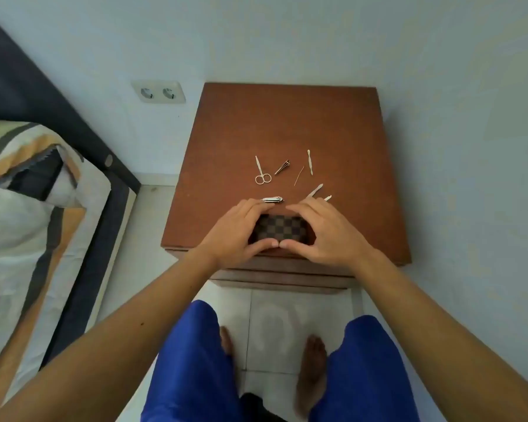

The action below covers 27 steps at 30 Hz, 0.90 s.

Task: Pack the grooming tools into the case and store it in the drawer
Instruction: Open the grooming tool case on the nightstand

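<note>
A dark checkered case [278, 228] lies closed near the front edge of the brown nightstand [287, 123]. My left hand [235, 233] grips its left side and my right hand [326, 236] its right side, thumbs touching at the front. Behind the case lie loose metal tools: small scissors [261, 172], a dark-tipped tweezer-like tool [282, 167], a thin pick [299, 175], a slim pusher [310, 162], a nail clipper [272, 199], and two more tools [316, 190] partly hidden by my right fingers.
The nightstand's drawer fronts [284, 274] show below its top, closed. A bed with a patterned cover [28, 208] stands at the left. A double wall socket [159, 92] is on the wall. My legs in blue shorts and bare feet stand on the tiled floor.
</note>
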Tool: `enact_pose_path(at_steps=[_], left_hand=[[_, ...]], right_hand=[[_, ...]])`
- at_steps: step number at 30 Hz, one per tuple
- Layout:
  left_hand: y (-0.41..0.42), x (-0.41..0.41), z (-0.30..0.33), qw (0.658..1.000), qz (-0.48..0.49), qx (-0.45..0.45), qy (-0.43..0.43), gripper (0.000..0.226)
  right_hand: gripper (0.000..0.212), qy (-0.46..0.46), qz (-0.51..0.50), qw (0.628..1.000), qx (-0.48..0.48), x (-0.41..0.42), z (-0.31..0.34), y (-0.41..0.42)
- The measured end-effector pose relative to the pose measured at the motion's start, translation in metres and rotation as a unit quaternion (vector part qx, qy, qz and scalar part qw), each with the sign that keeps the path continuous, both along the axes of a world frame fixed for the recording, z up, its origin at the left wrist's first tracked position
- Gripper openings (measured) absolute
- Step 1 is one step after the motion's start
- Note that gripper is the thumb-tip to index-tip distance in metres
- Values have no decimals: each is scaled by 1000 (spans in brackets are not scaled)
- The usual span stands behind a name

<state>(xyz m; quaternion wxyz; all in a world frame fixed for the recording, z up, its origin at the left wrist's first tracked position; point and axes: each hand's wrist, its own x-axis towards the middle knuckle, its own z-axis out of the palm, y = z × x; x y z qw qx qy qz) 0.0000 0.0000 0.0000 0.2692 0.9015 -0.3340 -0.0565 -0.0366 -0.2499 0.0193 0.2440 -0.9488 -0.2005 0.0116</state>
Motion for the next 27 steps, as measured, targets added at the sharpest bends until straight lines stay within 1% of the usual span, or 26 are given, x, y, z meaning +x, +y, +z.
enact_pose_path(at_steps=[2, 4, 6, 10, 16, 20, 23, 27], left_hand=[[5, 1, -7, 999, -8, 15, -33, 80], [10, 1, -12, 998, -7, 30, -62, 78], [11, -4, -19, 998, 9, 17, -65, 75], [12, -20, -24, 996, 82, -39, -10, 73], [20, -23, -17, 994, 90, -45, 48, 74], [22, -23, -21, 985, 119, -87, 87, 76], [20, -24, -22, 978, 138, -110, 108, 77], [23, -25, -20, 971, 145, -122, 142, 69]], right_hand=[[76, -22, 14, 1000, -4, -5, -7, 1], [74, -37, 7, 999, -18, -11, -14, 2], [71, -40, -10, 999, -18, -19, -20, 4], [60, -36, -31, 999, -11, -34, -21, 11], [49, -31, -38, 999, -12, -44, -17, 22], [37, -43, -55, 998, 9, -42, -14, 25], [27, -52, -79, 995, 40, -35, -10, 25], [19, -32, -123, 986, 105, -27, -3, 25]])
